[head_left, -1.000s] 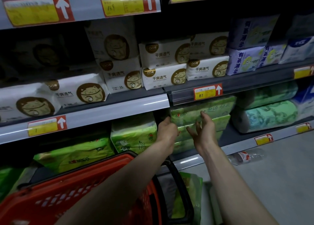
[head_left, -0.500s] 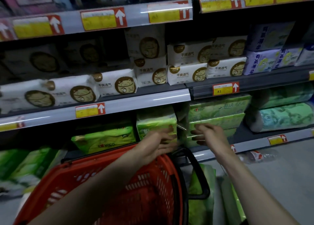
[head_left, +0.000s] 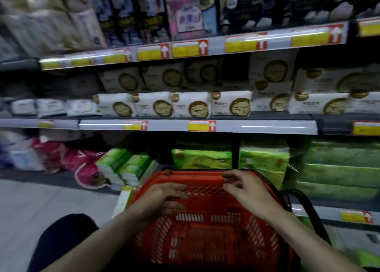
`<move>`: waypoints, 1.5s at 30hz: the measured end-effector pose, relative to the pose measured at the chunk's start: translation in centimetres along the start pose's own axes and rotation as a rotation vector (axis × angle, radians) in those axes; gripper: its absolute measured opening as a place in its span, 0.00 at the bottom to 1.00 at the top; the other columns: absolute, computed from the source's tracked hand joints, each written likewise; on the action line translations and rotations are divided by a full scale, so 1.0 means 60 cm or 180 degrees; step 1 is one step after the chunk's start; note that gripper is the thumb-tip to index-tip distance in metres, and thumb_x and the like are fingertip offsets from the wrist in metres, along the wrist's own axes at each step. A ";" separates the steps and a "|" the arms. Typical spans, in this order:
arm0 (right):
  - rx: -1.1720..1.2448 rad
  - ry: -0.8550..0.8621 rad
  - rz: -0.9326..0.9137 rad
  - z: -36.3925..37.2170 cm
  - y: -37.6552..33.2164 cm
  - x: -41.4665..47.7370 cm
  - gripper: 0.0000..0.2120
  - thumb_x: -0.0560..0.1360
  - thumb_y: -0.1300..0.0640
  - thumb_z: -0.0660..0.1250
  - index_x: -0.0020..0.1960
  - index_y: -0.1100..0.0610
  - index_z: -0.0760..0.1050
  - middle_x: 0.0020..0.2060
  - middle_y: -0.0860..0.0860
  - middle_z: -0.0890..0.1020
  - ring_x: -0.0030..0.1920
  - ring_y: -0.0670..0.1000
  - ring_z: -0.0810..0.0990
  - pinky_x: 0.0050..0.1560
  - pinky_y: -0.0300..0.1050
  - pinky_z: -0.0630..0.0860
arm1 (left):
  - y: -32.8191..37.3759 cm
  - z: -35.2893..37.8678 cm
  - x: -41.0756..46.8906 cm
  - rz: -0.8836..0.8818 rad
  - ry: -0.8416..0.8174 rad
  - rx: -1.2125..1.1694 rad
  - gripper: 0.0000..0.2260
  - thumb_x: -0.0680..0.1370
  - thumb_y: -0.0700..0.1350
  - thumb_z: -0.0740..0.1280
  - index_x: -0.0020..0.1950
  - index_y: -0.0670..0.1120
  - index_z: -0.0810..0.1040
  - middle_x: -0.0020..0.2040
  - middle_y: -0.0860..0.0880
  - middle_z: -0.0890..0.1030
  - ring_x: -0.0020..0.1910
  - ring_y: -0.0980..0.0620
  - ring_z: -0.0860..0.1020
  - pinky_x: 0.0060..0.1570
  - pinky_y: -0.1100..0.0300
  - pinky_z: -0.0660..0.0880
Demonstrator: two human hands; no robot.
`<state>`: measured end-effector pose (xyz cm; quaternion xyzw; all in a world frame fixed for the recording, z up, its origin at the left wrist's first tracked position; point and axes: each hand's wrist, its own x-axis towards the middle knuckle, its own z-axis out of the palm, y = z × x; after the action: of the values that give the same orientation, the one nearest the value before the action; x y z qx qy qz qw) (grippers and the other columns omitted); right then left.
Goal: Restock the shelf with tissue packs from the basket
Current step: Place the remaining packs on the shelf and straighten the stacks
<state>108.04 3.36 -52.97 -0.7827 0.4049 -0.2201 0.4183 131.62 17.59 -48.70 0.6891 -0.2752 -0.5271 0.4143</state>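
A red plastic basket (head_left: 207,234) sits right in front of me, and I see no packs inside it. My left hand (head_left: 164,199) hovers over its left inner wall, fingers spread, holding nothing. Over the far right part of the basket is my right hand (head_left: 244,187), fingers curled apart and also empty. Green tissue packs (head_left: 202,158) stand on the bottom shelf just behind the basket, with another green pack (head_left: 263,163) to their right and a stack of large green packs (head_left: 339,169) at the far right.
White packs with a round brown cat mark (head_left: 191,105) line the middle shelf. Two small green packs (head_left: 127,165) and a pink bag (head_left: 82,163) lie low at the left. The basket's black handle (head_left: 310,210) hangs right. My dark-clothed knee (head_left: 61,236) is at lower left.
Both hands have drawn back from the green packs on the bottom shelf to above the basket. The view has swung left and the image is blurred at the edges.
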 end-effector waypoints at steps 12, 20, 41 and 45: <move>-0.0005 -0.0844 -0.0378 0.133 -0.074 -0.026 0.20 0.81 0.46 0.69 0.71 0.36 0.73 0.58 0.39 0.83 0.57 0.39 0.83 0.52 0.40 0.80 | -0.011 -0.152 -0.089 0.0133 0.0559 -0.0163 0.12 0.85 0.40 0.62 0.67 0.45 0.79 0.54 0.45 0.88 0.48 0.45 0.87 0.53 0.51 0.82; 0.0083 -0.0496 -0.0067 0.203 -0.089 -0.004 0.11 0.83 0.46 0.67 0.64 0.42 0.81 0.59 0.38 0.84 0.60 0.39 0.81 0.62 0.43 0.77 | -0.083 -0.189 -0.028 0.0230 0.0388 0.0096 0.09 0.82 0.35 0.65 0.58 0.42 0.83 0.51 0.40 0.88 0.43 0.44 0.85 0.41 0.57 0.83; -0.1419 -0.1526 -0.0816 0.558 -0.280 0.133 0.19 0.80 0.51 0.66 0.69 0.53 0.77 0.63 0.54 0.80 0.59 0.55 0.79 0.52 0.48 0.75 | -0.226 -0.478 0.140 -0.0761 0.1255 0.2323 0.19 0.78 0.46 0.67 0.67 0.40 0.76 0.63 0.37 0.80 0.60 0.38 0.81 0.50 0.53 0.78; -0.2444 -0.1940 -0.0693 0.615 -0.280 0.185 0.16 0.79 0.51 0.67 0.61 0.59 0.78 0.61 0.61 0.79 0.62 0.63 0.79 0.47 0.48 0.69 | -0.313 -0.454 0.168 -0.0961 0.0980 0.2986 0.26 0.77 0.53 0.70 0.70 0.40 0.74 0.66 0.40 0.78 0.65 0.40 0.79 0.58 0.52 0.77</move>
<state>147.21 17.29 -59.32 -0.9466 0.2321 0.1410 0.1740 159.47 26.50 -67.16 0.9024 -0.3152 -0.2934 0.0157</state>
